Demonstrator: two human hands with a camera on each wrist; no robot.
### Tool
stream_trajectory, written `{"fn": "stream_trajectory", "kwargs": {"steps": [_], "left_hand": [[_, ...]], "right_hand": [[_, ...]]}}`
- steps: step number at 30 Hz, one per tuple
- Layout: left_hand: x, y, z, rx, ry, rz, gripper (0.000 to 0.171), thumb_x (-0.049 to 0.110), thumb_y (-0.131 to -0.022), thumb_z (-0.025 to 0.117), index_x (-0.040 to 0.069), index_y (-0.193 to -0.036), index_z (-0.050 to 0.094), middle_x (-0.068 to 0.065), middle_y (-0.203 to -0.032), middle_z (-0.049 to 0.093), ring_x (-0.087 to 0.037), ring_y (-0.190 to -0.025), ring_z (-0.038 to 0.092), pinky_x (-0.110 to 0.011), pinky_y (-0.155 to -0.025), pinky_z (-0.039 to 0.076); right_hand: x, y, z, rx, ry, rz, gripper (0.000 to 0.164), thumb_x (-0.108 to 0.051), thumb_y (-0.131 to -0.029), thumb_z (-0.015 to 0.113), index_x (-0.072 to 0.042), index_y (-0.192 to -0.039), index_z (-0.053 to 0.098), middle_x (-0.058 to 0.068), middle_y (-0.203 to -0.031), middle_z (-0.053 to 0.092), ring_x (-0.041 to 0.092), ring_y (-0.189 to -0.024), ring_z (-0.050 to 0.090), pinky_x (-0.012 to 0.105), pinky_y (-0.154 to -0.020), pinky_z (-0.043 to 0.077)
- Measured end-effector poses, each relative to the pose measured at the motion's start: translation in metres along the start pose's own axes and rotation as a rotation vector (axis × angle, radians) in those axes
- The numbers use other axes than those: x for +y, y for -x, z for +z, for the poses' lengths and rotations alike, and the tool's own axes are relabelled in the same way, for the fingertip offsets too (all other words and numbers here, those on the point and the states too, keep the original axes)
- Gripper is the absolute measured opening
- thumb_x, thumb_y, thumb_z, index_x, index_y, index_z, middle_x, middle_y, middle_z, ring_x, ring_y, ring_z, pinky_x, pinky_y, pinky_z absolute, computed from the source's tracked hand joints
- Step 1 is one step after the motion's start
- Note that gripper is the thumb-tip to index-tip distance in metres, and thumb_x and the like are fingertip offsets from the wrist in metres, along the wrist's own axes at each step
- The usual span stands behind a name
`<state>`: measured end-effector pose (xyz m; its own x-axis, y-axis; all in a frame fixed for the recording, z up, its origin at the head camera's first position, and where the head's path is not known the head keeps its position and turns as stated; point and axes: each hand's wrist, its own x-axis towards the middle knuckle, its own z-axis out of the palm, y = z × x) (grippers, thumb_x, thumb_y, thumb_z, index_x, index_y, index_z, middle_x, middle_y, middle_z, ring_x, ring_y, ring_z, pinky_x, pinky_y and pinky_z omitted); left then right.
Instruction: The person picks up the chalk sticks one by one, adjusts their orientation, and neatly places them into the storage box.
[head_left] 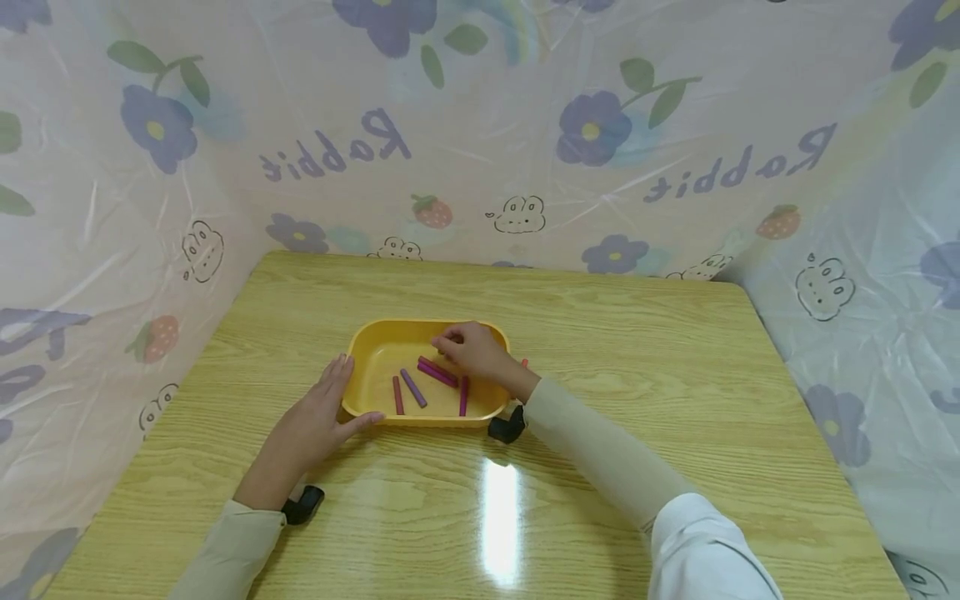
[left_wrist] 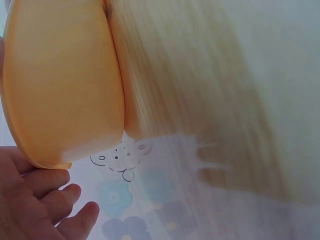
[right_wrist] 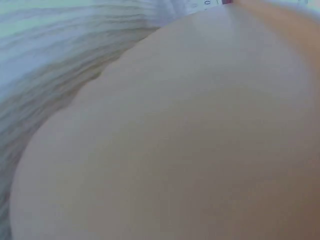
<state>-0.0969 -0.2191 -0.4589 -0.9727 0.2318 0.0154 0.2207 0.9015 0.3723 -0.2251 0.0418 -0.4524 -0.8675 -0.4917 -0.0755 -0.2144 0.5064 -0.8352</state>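
A yellow tray [head_left: 382,333] with rounded corners stands on the table. My left hand [head_left: 311,421] rests against its left end, fingers along the outer wall and thumb along the front rim; the left wrist view shows its fingertips [left_wrist: 55,180] at the tray's edge. My right hand [head_left: 472,346] is over the back right of the tray, fingertips drawn together; I cannot tell whether they pinch anything. In the tray lie several short crayon-like sticks: a dark pink one [head_left: 397,395], a violet one [head_left: 413,388], a magenta pair [head_left: 437,372] and another magenta one [head_left: 463,396].
A small pinkish-red thing [head_left: 525,363] shows just right of the tray, partly behind the right wrist. Both wrists carry black camera mounts [head_left: 303,505]. The wood-grain table [head_left: 600,483] is bordered at the back and sides by a printed plastic sheet [head_left: 480,108].
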Motion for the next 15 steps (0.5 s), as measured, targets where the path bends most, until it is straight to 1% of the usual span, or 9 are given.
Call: {"fn": "stream_trajectory", "kwargs": {"steps": [3, 6, 8, 12, 15], "left_hand": [[-0.001, 0.000, 0.001, 0.000, -0.002, -0.002, 0.104, 0.071, -0.080, 0.047, 0.007, -0.150, 0.005, -0.014, -0.154, 0.008, -0.032, -0.139, 0.015, -0.054, -0.104, 0.025], [-0.002, -0.001, 0.002, -0.003, -0.004, -0.004, 0.104, 0.070, -0.080, 0.048, 0.008, -0.150, 0.004, -0.013, -0.154, 0.007, -0.032, -0.139, 0.015, -0.054, -0.105, 0.025], [-0.002, -0.001, 0.002, -0.004, -0.007, -0.005, 0.104, 0.070, -0.081, 0.048, 0.008, -0.150, 0.003, -0.013, -0.154, 0.006, -0.032, -0.139, 0.014, -0.054, -0.105, 0.025], [-0.003, -0.001, 0.003, -0.002, -0.002, -0.004, 0.103, 0.069, -0.081, 0.050, 0.008, -0.150, 0.003, -0.013, -0.154, 0.006, -0.033, -0.139, 0.015, -0.055, -0.105, 0.025], [-0.003, -0.001, 0.003, -0.002, 0.003, -0.006, 0.103, 0.068, -0.081, 0.051, 0.008, -0.150, 0.003, -0.013, -0.154, 0.006, -0.033, -0.139, 0.015, -0.055, -0.104, 0.024]], "right_hand": [[-0.005, 0.005, -0.006, -0.049, -0.153, -0.003, 0.041, -0.035, -0.094, 0.055, 0.003, -0.105, 0.066, 0.017, -0.097, 0.066, 0.025, -0.083, 0.064, 0.030, -0.072, 0.054], [-0.009, 0.010, -0.012, -0.094, -0.296, 0.005, 0.045, -0.034, -0.095, 0.053, 0.008, -0.109, 0.062, 0.025, -0.104, 0.063, 0.035, -0.092, 0.062, 0.037, -0.078, 0.054], [-0.010, 0.013, -0.017, -0.114, -0.377, 0.012, 0.045, -0.032, -0.096, 0.053, 0.010, -0.109, 0.061, 0.029, -0.106, 0.060, 0.041, -0.096, 0.059, 0.042, -0.082, 0.052], [-0.008, 0.019, -0.027, -0.149, -0.513, 0.034, 0.043, -0.031, -0.096, 0.052, 0.009, -0.109, 0.060, 0.028, -0.108, 0.058, 0.045, -0.103, 0.055, 0.048, -0.088, 0.047], [-0.007, 0.025, -0.037, -0.160, -0.547, 0.033, 0.043, -0.030, -0.097, 0.050, 0.009, -0.113, 0.058, 0.025, -0.112, 0.058, 0.042, -0.105, 0.055, 0.045, -0.089, 0.047]]}}
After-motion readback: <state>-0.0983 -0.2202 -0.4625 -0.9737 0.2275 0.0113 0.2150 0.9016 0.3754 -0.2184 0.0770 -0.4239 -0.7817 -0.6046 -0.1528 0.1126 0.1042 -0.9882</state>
